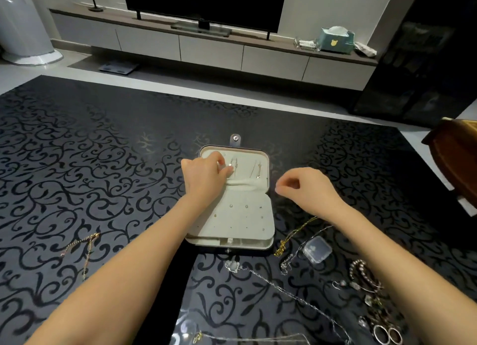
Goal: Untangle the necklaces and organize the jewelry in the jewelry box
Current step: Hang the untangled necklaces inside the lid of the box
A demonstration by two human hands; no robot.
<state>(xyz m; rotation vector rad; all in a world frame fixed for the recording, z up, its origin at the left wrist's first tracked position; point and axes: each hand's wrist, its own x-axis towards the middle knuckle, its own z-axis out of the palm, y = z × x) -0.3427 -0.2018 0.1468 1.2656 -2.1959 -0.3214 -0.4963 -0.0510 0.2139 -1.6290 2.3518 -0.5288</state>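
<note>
An open cream-lined jewelry box (265,231) lies on the dark patterned table. Thin necklaces (258,169) hang in its lid, and small studs dot its lower panel. My left hand (206,175) rests on the lid's left side, fingertips curled at a thin chain (233,165) there. My right hand (307,187) hovers just right of the box with loosely curled fingers; nothing shows between them. A gold chain (291,237) and a silver chain (289,290) lie in front of the box. Another gold chain (82,246) lies at the left.
A small clear plastic case (317,249) sits right of the box. Bracelets, rings and earrings (371,300) are heaped at the lower right. A clear bag (188,326) lies at the near edge. A wooden chair (456,153) stands at the right.
</note>
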